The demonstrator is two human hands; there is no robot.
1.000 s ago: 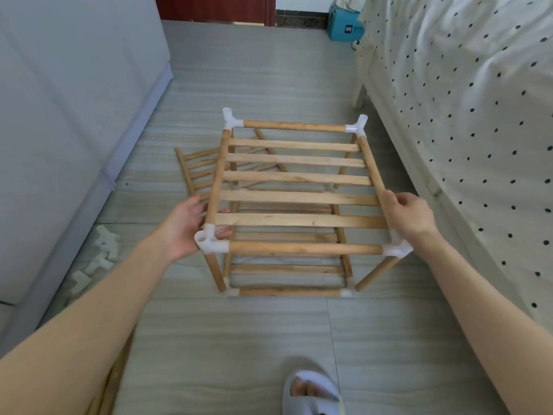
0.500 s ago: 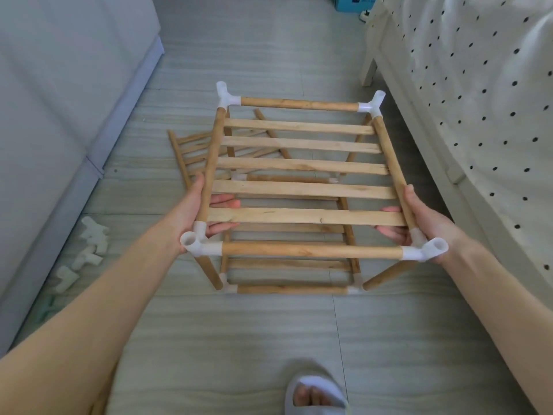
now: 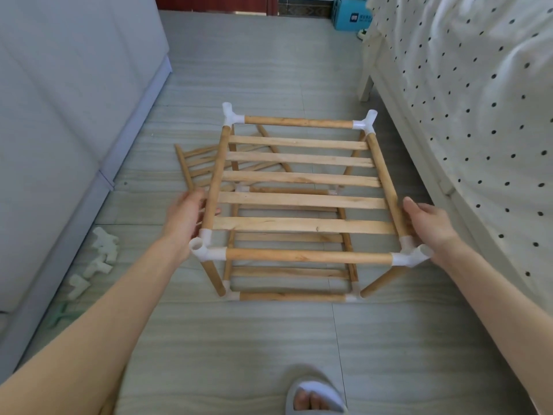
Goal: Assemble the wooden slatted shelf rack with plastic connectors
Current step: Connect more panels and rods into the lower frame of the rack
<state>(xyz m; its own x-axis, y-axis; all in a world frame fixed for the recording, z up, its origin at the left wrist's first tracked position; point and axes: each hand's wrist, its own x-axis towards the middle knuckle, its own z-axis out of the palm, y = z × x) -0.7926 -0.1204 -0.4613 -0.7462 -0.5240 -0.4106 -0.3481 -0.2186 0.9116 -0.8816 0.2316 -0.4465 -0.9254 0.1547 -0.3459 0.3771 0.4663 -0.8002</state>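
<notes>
Both hands have loosened since a moment ago, when their fingers hooked under the side rails; now the left hand lies with fingers spread, loosely curved, against the outside of the left rail, and the right hand lies open along the right rail just behind its corner, neither one pinching anything; I'd say they are steadying the rack rather than lifting it, testing whether the top tier sits square.

Nearest to us, a slippered foot stands on the floor, well short of the rack; the rack stands on the tiles between the grey sofa and the bed, its near legs seated in the lower frame's white joints; the upper near corners carry plastic connectors with sockets gaping upward, likely awaiting more posts.

Loose spare connectors lie by the sofa's base on the left; a separate slatted panel lies flat on the floor behind the rack's left side, partly hidden by it; the bed's frame crowds the right hand's side; far off sits a blue box near the door.
</notes>
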